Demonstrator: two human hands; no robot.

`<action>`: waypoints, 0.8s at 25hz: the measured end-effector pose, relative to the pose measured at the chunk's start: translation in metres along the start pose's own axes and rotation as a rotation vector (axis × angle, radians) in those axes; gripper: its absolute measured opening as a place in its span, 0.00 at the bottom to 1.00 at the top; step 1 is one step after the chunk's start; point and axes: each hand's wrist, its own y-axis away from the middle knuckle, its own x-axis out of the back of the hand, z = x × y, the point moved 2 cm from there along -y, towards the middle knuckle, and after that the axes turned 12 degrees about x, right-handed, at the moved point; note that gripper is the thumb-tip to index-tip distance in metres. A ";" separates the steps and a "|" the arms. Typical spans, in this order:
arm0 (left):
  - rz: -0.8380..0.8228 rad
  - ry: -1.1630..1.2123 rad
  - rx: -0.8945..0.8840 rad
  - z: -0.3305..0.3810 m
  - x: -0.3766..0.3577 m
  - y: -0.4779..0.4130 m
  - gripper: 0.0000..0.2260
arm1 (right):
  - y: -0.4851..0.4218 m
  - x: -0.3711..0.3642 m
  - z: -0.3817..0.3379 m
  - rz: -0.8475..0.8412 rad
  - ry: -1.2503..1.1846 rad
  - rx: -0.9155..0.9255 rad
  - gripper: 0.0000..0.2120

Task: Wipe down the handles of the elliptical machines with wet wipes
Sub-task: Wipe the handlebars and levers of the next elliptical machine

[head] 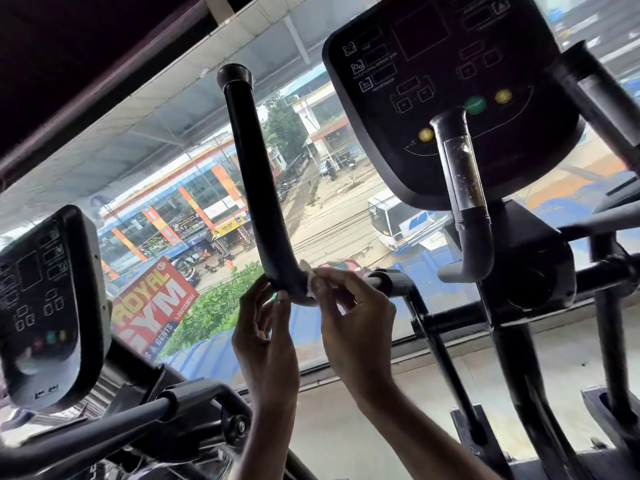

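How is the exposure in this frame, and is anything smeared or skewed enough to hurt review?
Head view: daylight through the window backlights the scene, so the handle reads near-black; the wet wipe pinched by the right hand is a small soft white patch; the left console at the frame edge is blurred; the whole view sits tilted.

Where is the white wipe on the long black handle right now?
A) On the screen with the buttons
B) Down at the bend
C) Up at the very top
B: the wipe is wrapped on the bend low on the handle, pinched there by the right hand, far below the cap at the top.
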 end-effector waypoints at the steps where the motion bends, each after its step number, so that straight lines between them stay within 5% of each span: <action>1: -0.007 0.006 0.008 0.000 0.000 0.000 0.14 | -0.003 -0.004 -0.006 0.000 -0.052 0.012 0.07; 5: -0.037 -0.003 0.005 0.002 0.005 -0.001 0.15 | 0.006 0.007 -0.008 -0.063 0.109 0.334 0.05; 10: -0.047 -0.058 0.006 0.007 0.007 -0.002 0.17 | -0.014 -0.009 -0.009 -0.016 0.008 0.074 0.05; 17: -0.096 -0.033 -0.042 0.021 0.005 -0.008 0.17 | -0.018 -0.004 -0.017 -0.091 0.056 0.307 0.05; 20: -0.123 -0.011 -0.034 0.020 0.006 -0.013 0.15 | -0.023 0.003 -0.013 -0.148 0.034 0.123 0.04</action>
